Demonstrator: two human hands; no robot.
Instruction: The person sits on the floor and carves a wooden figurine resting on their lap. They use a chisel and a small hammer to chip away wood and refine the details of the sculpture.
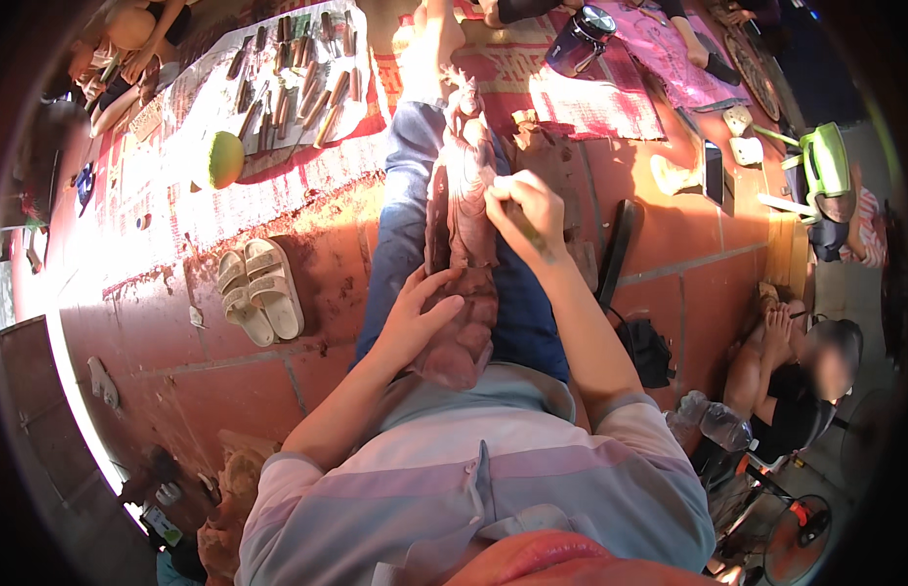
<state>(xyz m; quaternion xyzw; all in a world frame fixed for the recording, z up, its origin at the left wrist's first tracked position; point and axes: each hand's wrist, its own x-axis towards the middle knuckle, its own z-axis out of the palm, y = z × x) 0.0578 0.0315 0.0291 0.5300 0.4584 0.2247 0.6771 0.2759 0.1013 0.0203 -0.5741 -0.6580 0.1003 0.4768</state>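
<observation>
Head view: left hand (415, 313) bracing stiff, heavy-looking wooden carving (461, 244) at thick base; right hand (522, 210) gripping carving tool (528, 231), likely sparing fragile detail.

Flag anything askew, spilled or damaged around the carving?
Nothing stands out. The wooden figure lies along the lap, left hand steadying it, right hand holding a thin tool against it. Chisels lie in rows on the mat; the sandals sit paired on the tiles.
</observation>
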